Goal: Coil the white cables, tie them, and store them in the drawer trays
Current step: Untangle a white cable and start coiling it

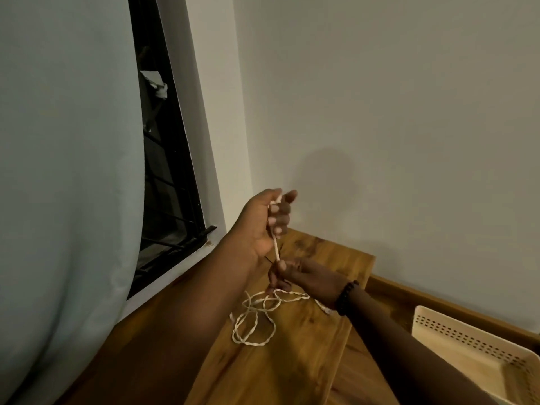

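— Nearest to us are our two forearms, reaching out over the wooden tabletop (292,361). What do we have in our hands?

— Our left hand (263,220) is raised above the table, fingers curled round the top of a white cable (251,325), thumb sticking up. A short straight stretch of it runs down from that fist to our right hand (295,273), which pinches it between thumb and fingertips just below.

— And the rest of the cable?

— It drops from our right hand and lies on the wood in loose, twisted loops, right beneath both hands. It isn't coiled or tied.

— Anything on our right wrist?

— We wear a dark beaded bracelet (346,296) there. Further right, at the edge of our view, sits a cream plastic tray (467,334) with rows of small holes in its wall, well apart from the cable.

— And on the left?

— We see a pale curtain (67,171) hanging beside a dark window (166,171) with bars.
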